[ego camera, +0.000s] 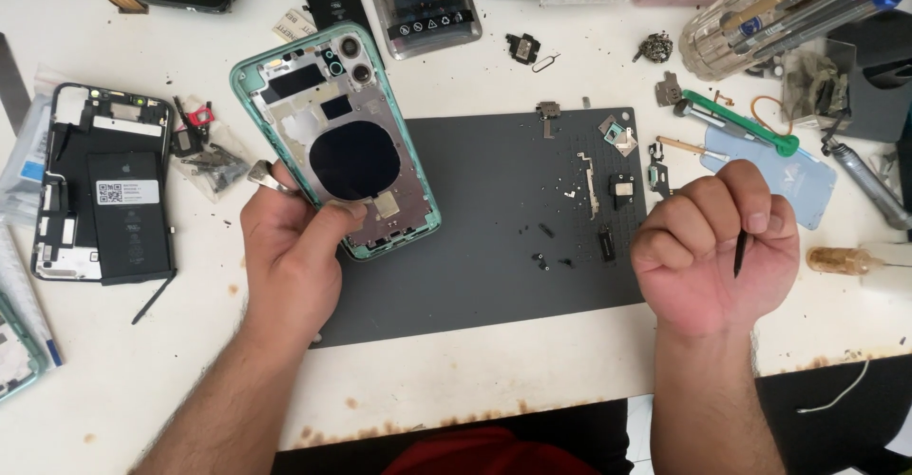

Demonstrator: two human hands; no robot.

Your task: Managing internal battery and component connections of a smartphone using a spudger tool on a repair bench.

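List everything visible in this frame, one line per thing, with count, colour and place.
phone housing: one, green frame, emptied, held up over table left of centre
work mat: one, dark grey, centre
small parts: several, dark and silver, on mat's right side
opened phone: one, black, far left
tool holder: one, clear, screwdrivers inside, top right
green pry tool: one, right
table: one, white, stained front edge
left hand: grips the housing
right hand: fisted around thin black tool

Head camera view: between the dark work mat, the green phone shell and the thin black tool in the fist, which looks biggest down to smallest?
1. Dark work mat.
2. Green phone shell, held up in the left hand, so nearness may enlarge it.
3. Thin black tool, mostly hidden in the right hand.
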